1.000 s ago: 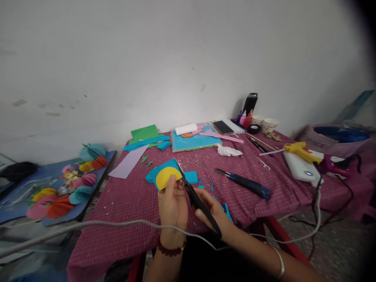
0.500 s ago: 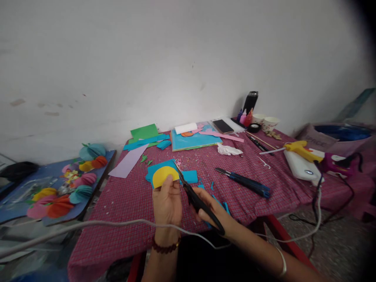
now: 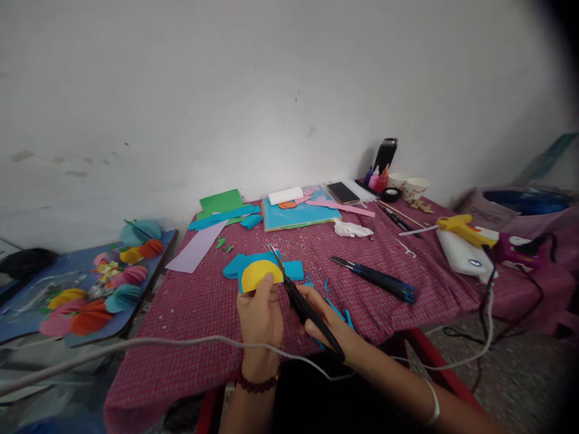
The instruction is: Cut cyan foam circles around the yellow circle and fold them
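My left hand [image 3: 261, 310] pinches a yellow half-round paper [image 3: 259, 274] together with a piece of blue paper [image 3: 241, 286] behind it. In my right hand [image 3: 322, 313] are black scissors [image 3: 307, 310], their blades pointing up and to the left at the right edge of the yellow paper. Beyond the held papers, folded blue paper [image 3: 294, 270] lies on the checked cloth. A blue and black cutter knife [image 3: 380, 279] rests to the right of my right hand, touching neither hand.
A white cable [image 3: 181, 341] runs across in front of my wrists. A yellow glue gun [image 3: 464, 229] lies on a white device [image 3: 465, 256] at the right. Paper sheets, a phone [image 3: 342, 193] and cups stand or lie towards the wall. Paper ornaments [image 3: 93, 316] occupy a blue board at the left.
My left hand has shifted slightly right with the yellow and blue papers, and the blue piece has turned. The scissors stay at the paper's right edge.
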`<state>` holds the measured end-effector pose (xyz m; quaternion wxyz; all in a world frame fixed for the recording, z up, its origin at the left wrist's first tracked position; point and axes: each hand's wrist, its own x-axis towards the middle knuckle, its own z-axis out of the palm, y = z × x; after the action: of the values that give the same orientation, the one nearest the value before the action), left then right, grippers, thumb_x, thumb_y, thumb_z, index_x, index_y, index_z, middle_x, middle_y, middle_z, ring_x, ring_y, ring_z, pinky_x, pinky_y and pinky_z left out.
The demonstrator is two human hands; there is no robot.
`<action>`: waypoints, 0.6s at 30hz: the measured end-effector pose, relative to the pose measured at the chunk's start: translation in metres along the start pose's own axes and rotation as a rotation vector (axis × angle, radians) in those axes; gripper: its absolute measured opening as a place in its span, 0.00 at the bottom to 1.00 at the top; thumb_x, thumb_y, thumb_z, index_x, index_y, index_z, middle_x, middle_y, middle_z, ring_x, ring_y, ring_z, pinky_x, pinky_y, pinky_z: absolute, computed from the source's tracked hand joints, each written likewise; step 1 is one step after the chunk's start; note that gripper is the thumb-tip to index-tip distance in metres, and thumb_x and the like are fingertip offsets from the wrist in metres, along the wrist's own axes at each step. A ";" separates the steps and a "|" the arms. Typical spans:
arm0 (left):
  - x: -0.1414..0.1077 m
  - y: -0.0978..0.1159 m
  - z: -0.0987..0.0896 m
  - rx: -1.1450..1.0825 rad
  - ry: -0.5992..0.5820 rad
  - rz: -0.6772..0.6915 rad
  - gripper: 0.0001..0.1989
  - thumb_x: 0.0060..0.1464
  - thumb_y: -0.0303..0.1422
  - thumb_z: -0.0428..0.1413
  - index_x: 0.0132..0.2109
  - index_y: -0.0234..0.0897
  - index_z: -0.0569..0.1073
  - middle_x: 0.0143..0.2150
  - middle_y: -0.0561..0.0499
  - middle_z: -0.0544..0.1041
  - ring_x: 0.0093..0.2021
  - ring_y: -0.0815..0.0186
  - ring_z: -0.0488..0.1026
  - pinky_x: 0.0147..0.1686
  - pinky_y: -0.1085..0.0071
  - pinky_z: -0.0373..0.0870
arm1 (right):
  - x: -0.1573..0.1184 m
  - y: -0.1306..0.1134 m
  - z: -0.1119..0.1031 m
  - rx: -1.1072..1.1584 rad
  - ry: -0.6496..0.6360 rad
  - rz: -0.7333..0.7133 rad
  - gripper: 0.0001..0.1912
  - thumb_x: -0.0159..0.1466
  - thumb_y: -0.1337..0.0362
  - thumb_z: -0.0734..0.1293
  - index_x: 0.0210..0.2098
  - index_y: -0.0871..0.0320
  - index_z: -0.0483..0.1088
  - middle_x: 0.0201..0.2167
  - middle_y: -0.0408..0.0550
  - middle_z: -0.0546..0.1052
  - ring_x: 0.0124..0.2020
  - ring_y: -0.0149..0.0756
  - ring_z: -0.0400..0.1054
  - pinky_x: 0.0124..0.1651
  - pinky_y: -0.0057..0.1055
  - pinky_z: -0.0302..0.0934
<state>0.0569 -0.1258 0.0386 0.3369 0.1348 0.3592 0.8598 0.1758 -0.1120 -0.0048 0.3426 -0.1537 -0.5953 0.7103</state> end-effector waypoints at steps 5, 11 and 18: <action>0.001 0.000 0.000 0.028 0.014 0.003 0.08 0.36 0.25 0.64 0.28 0.34 0.74 0.27 0.54 0.75 0.30 0.71 0.71 0.36 0.73 0.67 | 0.000 -0.001 0.001 0.014 -0.002 0.001 0.29 0.56 0.44 0.66 0.50 0.54 0.60 0.32 0.43 0.60 0.30 0.32 0.55 0.31 0.28 0.53; 0.001 0.001 -0.001 0.040 0.009 -0.007 0.08 0.36 0.25 0.64 0.28 0.34 0.74 0.27 0.54 0.75 0.29 0.71 0.71 0.36 0.73 0.67 | 0.000 -0.001 0.000 0.006 0.006 -0.031 0.26 0.58 0.48 0.67 0.50 0.53 0.60 0.31 0.42 0.60 0.30 0.30 0.54 0.31 0.27 0.52; 0.000 0.002 0.001 0.039 -0.020 -0.021 0.07 0.37 0.24 0.63 0.27 0.34 0.73 0.26 0.54 0.75 0.29 0.71 0.71 0.35 0.72 0.67 | 0.000 0.002 -0.001 -0.010 0.002 -0.020 0.27 0.57 0.48 0.67 0.50 0.52 0.59 0.32 0.42 0.61 0.30 0.31 0.55 0.30 0.27 0.52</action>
<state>0.0562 -0.1268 0.0407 0.3468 0.1460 0.3741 0.8476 0.1757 -0.1113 -0.0065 0.3496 -0.1501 -0.6000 0.7037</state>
